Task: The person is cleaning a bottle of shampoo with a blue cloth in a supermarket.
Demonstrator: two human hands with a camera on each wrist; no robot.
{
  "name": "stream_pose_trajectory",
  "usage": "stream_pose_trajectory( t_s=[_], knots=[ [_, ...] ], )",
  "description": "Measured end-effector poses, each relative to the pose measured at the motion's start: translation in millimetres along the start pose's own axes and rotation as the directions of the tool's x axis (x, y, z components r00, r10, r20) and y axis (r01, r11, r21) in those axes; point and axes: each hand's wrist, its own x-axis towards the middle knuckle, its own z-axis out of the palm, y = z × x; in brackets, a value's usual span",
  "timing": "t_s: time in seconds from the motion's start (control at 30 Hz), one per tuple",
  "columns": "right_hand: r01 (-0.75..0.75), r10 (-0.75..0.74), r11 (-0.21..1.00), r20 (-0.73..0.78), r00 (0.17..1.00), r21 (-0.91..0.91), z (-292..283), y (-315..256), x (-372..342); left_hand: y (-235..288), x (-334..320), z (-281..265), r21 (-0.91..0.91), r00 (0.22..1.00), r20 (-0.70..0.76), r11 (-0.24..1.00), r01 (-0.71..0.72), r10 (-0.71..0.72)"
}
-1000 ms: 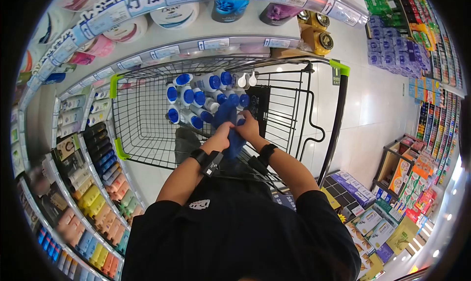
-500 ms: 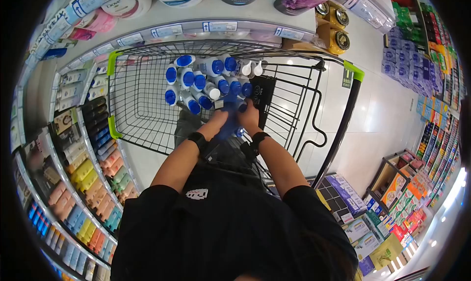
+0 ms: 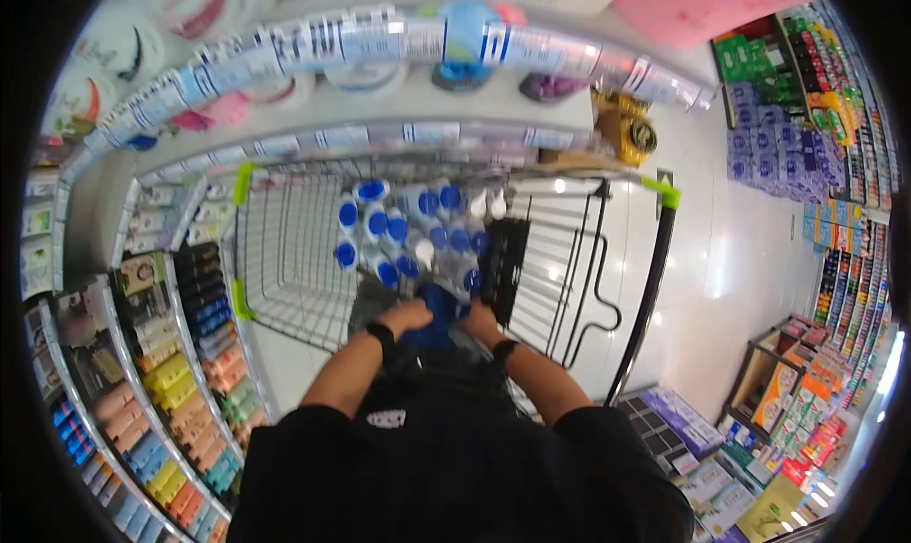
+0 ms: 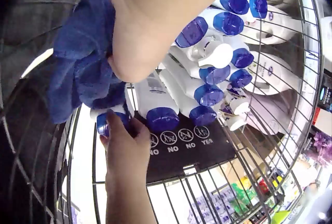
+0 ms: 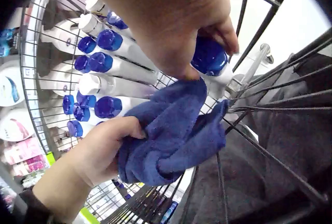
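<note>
Blue-capped bottle (image 5: 209,58): right hand (image 4: 126,140) gripping capped end, apparently steadying it; left hand (image 5: 104,147) holding bunched cloth (image 5: 168,128) close beside.

Bottles (image 3: 378,223) in cart (image 3: 648,287); cloth (image 3: 441,315) on nr side of them; shelves (image 3: 418,132) behind & L of cart; boxes (image 3: 707,486) R.

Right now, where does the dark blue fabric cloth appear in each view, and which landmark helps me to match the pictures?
Head: the dark blue fabric cloth is just below centre.
Left wrist: the cloth is at upper left.
Right wrist: the cloth is near centre, gripped by the left hand.
Shared landmark: the group of white bottles with blue caps.
</note>
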Motion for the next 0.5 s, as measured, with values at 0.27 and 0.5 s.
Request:
stream_pose_trajectory(
  t_s=[0.27,0.5],
  knots=[
    [-0.268,0.211,0.946,0.279,0.937,0.183,0,-22,12,2,-42,-14,-0.163,0.995,0.099,0.986,0.034,-0.018],
    [-0.185,0.14,0.98,0.43,0.892,0.066,-28,-42,10,-46,-31,-5,-0.623,0.984,0.172,0.769,0.142,-0.043]
  ],
)
